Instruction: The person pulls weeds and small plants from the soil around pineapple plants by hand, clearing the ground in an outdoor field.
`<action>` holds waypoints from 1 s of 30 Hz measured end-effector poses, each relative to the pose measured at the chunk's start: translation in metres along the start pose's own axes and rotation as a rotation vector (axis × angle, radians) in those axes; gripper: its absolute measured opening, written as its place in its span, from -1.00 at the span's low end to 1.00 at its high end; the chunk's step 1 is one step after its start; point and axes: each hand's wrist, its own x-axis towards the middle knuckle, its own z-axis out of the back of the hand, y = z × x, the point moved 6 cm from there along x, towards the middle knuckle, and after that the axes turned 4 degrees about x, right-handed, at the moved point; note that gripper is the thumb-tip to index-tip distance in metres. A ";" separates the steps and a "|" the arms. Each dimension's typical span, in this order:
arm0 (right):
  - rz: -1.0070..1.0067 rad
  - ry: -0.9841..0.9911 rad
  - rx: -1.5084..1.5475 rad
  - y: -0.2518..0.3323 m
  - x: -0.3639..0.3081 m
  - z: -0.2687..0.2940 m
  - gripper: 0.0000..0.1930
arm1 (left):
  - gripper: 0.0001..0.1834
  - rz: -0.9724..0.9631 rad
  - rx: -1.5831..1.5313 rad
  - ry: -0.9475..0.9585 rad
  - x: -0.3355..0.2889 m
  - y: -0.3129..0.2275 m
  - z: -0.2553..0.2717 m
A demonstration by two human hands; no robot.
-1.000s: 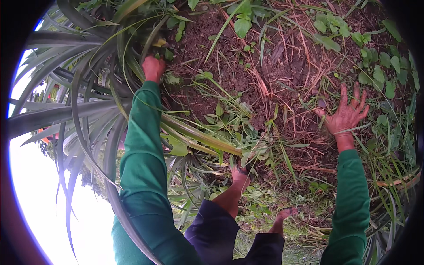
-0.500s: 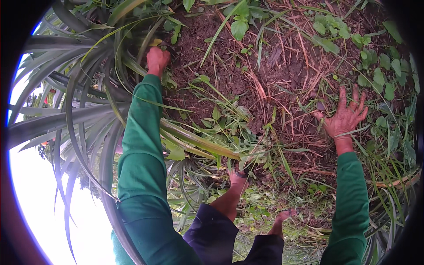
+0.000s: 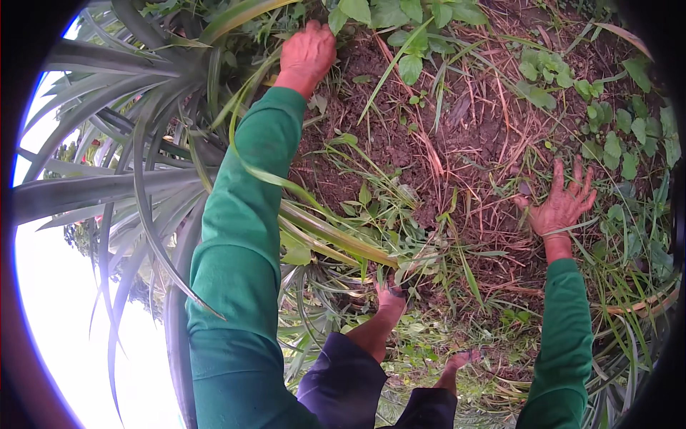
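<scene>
At the far left of the soil, my left hand (image 3: 309, 56) is closed, its fingers curled down out of sight. It reaches in beside broad-leaved green weeds (image 3: 410, 68), and what it grips, if anything, is hidden. My right hand (image 3: 559, 213) lies flat with spread fingers on the ground at the right, among dry stalks and grass blades. Loose dark soil (image 3: 368, 86) strewn with straw lies between the two hands. Long yellow-green leaves (image 3: 336, 239) arch out from under my left forearm.
Large plants with long, stiff, grey-green leaves (image 3: 107, 187) crowd the left side, some crossing near my left arm. Creeping leafy vines (image 3: 613, 143) grow beyond my right hand. Uprooted grass and weeds (image 3: 400, 243) lie mid-ground, close to my bare legs and feet (image 3: 389, 300).
My left hand has moved farther away and to the right, from the base of the long-leaved plant to the broad-leaved weeds. My right hand stays planted on the ground.
</scene>
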 end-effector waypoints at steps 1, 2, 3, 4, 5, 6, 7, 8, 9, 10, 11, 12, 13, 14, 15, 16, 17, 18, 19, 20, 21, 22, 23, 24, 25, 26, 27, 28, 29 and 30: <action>0.002 -0.004 -0.010 -0.004 0.001 0.004 0.18 | -0.79 0.002 -0.008 -0.008 -0.001 -0.006 -0.002; 0.004 0.002 -0.015 -0.005 0.000 0.003 0.18 | -0.79 -0.033 -0.013 0.018 -0.006 -0.015 -0.008; 0.006 0.009 -0.020 -0.007 -0.001 0.003 0.18 | -0.80 -0.067 -0.019 0.044 -0.013 -0.023 -0.013; 0.005 0.006 -0.020 -0.006 -0.002 0.002 0.18 | -0.80 -0.070 -0.061 -0.063 -0.021 -0.022 -0.006; 0.004 0.007 -0.019 -0.006 -0.002 0.001 0.17 | -0.80 -0.070 -0.061 -0.065 -0.020 -0.020 -0.005; 0.004 0.010 -0.020 -0.006 -0.002 0.001 0.17 | -0.79 -0.030 -0.051 -0.070 -0.019 -0.014 -0.003; 0.003 0.010 -0.020 -0.005 -0.001 0.003 0.17 | -0.78 0.010 -0.039 -0.072 -0.019 -0.007 -0.003; -0.003 0.004 -0.001 0.000 0.001 0.004 0.19 | -0.80 0.013 0.025 -0.120 -0.017 0.004 -0.005; -0.010 -0.001 0.019 0.005 0.003 0.004 0.22 | -0.80 0.009 0.033 -0.116 -0.014 0.013 -0.010; -0.016 -0.005 0.035 0.003 0.004 0.006 0.19 | -0.81 0.029 0.078 -0.033 -0.009 0.015 -0.015; -0.016 -0.004 0.028 0.002 0.004 0.008 0.19 | -0.81 0.048 0.124 0.050 -0.007 0.016 -0.019; -0.012 0.006 0.010 0.001 0.004 0.009 0.20 | -0.82 0.031 0.045 0.022 -0.007 0.014 -0.018; -0.010 0.014 -0.004 -0.001 0.003 0.008 0.20 | -0.82 0.029 0.045 0.020 -0.008 0.014 -0.014; -0.014 0.012 -0.004 -0.002 0.002 0.006 0.20 | -0.82 -0.013 -0.009 0.057 -0.009 0.015 -0.012; -0.013 0.001 -0.002 -0.002 0.000 0.003 0.18 | -0.82 -0.054 -0.061 0.094 -0.011 0.013 -0.009; -0.008 -0.010 -0.015 -0.005 0.000 0.004 0.16 | -0.83 -0.043 -0.128 0.100 -0.022 0.005 -0.001; -0.017 -0.010 -0.012 -0.004 -0.002 0.001 0.16 | -0.84 -0.085 -0.162 0.132 -0.035 -0.004 0.006; -0.023 0.010 0.000 -0.006 -0.001 0.001 0.17 | -0.85 -0.125 -0.203 0.161 -0.048 -0.014 0.015; -0.025 0.012 0.007 -0.006 -0.002 0.000 0.16 | -0.83 -0.183 -0.244 0.187 -0.062 -0.030 0.023; -0.020 0.013 -0.004 -0.011 0.000 0.005 0.16 | -0.81 -0.241 -0.285 0.175 -0.074 -0.050 0.029; -0.021 0.018 -0.001 -0.013 -0.002 0.003 0.16 | -0.79 -0.301 -0.314 0.171 -0.085 -0.072 0.033; -0.033 0.039 -0.005 -0.015 -0.002 0.002 0.17 | -0.75 -0.318 -0.296 0.213 -0.087 -0.088 0.042; -0.041 0.056 -0.001 -0.010 -0.002 0.001 0.17 | -0.75 -0.321 -0.294 0.211 -0.081 -0.098 0.047; -0.049 0.071 -0.002 -0.008 -0.002 0.000 0.17 | -0.74 -0.456 -0.372 0.031 -0.075 -0.115 0.063; -0.049 0.076 -0.014 -0.010 -0.003 0.000 0.17 | -0.72 -0.589 -0.459 -0.153 -0.071 -0.133 0.078; -0.046 0.065 -0.010 -0.011 -0.004 -0.001 0.18 | -0.74 -0.622 -0.367 -0.273 -0.057 -0.150 0.095; -0.045 0.052 0.006 -0.010 -0.006 -0.003 0.19 | -0.75 -0.652 -0.263 -0.385 -0.042 -0.160 0.107; -0.054 0.051 0.030 -0.006 -0.003 -0.002 0.19 | -0.75 -0.652 -0.251 -0.382 -0.023 -0.158 0.103; -0.058 0.057 0.038 -0.007 -0.001 0.000 0.19 | -0.75 -0.507 -0.142 -0.420 0.002 -0.151 0.095; -0.047 0.062 0.015 -0.004 -0.001 0.000 0.18 | -0.75 -0.368 -0.027 -0.450 0.018 -0.145 0.088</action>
